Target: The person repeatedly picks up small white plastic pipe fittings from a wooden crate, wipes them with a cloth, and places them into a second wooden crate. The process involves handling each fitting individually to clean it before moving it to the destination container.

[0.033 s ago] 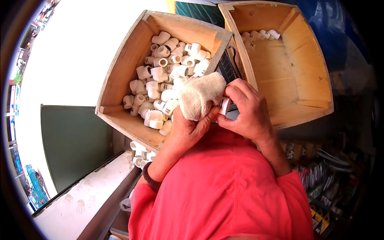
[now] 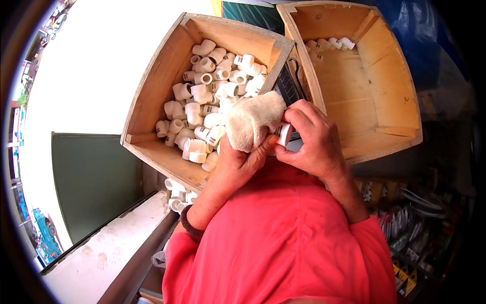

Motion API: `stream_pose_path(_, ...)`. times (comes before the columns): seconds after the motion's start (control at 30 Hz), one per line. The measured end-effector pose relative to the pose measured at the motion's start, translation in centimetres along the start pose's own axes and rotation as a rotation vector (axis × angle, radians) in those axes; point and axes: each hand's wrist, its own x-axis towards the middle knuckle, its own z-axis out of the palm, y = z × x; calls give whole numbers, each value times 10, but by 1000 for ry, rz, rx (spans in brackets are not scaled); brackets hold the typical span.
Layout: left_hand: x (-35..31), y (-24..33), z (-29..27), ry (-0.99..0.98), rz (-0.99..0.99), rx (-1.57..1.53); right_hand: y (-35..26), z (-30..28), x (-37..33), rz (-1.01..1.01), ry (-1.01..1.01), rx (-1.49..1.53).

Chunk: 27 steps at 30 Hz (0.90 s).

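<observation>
Head view: left hand (image 2: 239, 161) is closed around a beige cloth (image 2: 253, 120), which covers most of its fingers; the left thumb points toward a small white fitting (image 2: 284, 134) at the cloth's right edge. Right hand (image 2: 319, 139) has that white fitting pinched between thumb and bent fingers. Fitting location: in front of the red shirt (image 2: 283, 228), near the gap between two wooden boxes; how much of it the cloth hides, cannot tell. Left box (image 2: 149, 101) contains a loose heap of white elbow fittings (image 2: 200, 93), lying at mixed angles. Right box (image 2: 349, 109) contains a short row of white fittings (image 2: 335, 44) along its far wall. Further white fittings (image 2: 177, 195) sit below the left box, beside the left forearm. Dark wristband (image 2: 188, 225) on left wrist.
</observation>
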Motion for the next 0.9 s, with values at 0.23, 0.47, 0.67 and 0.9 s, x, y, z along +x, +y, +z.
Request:
stream_pose_path(0.23,3,3,-2,100,-255,-398,2,5,1,-6,35,111)
stream_pose_path(0.47,6,16,-9,100,-320,-463,7,10,-5,124,-15,378)
stream_pose_path(0.67,3,21,-24,78,-223,-423,7,6,-2,114,-71,350)
stream_pose_path(0.9,-1,16,-21,-143,55,111,2,7,-6,227,-153,416)
